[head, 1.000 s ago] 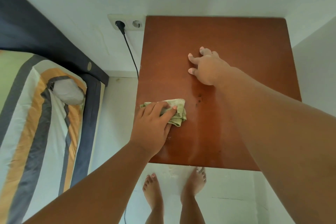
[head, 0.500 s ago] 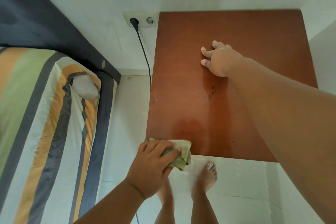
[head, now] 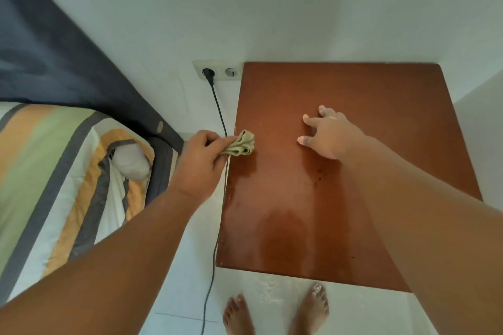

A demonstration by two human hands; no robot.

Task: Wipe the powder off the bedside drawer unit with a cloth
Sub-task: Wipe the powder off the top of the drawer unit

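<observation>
The brown wooden top of the bedside drawer unit (head: 381,95) fills the right middle of the head view. My left hand (head: 202,160) holds a bunched pale green cloth (head: 241,144) at the top's left edge, about halfway back. My right hand (head: 328,134) rests flat on the middle of the top with fingers spread, holding nothing. Faint pale streaks and a few dark specks (head: 318,174) show on the wood. White powder (head: 272,291) lies scattered on the floor just in front of the unit.
A bed with a striped cover (head: 54,166) and a dark headboard (head: 54,51) stands to the left. A black cable (head: 217,106) hangs from a wall socket (head: 217,72) down the gap beside the unit. My bare feet (head: 275,310) stand on white tiles. Walls close the back and right.
My left hand carried the cloth from the unit's front left corner, off the front edge, back to the middle of the left edge. The right hand stayed put. The view tilted upward.
</observation>
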